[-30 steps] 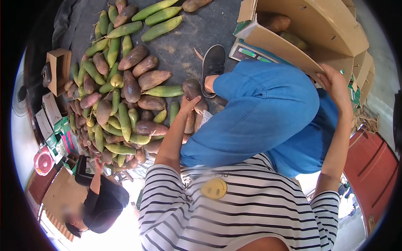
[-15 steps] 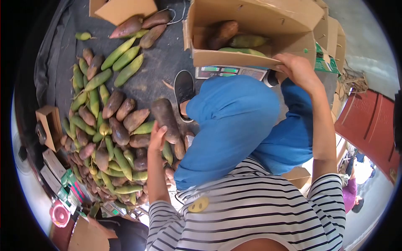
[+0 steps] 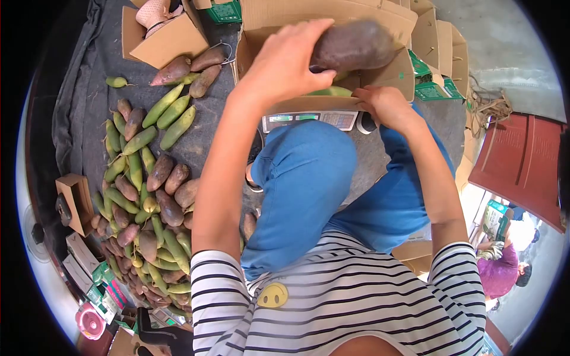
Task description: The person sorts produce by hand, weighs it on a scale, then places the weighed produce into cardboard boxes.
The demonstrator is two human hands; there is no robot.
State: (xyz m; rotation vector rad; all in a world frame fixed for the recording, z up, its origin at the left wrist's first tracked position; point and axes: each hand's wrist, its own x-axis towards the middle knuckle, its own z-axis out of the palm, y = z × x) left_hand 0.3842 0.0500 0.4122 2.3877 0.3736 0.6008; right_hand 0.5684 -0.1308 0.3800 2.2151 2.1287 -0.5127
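Observation:
My left hand point(image 3: 285, 65) is over the cardboard box point(image 3: 279, 15), with its thumb and fingers around one end of a thick, dark purple radish point(image 3: 356, 44). That radish is slightly blurred and lies across the box opening. My right hand point(image 3: 389, 108) pinches the near edge of the same box at its right side. Inside, part of a green radish point(image 3: 332, 91) shows below the purple one; my left hand and the held radish hide most of the other contents. Under the box is a digital scale point(image 3: 312, 120) with lit green displays.
A big heap of green and purple radishes point(image 3: 148, 207) covers the floor on the left. An open carton point(image 3: 163, 44) with a pinkish patterned item stands at the upper left. More cartons point(image 3: 442, 50) are at the upper right. A person in a purple top point(image 3: 499, 273) is at the far right.
My left hand has carried the purple radish from beside the heap up over the box. My right hand keeps its hold on the box edge. The view has shifted slightly.

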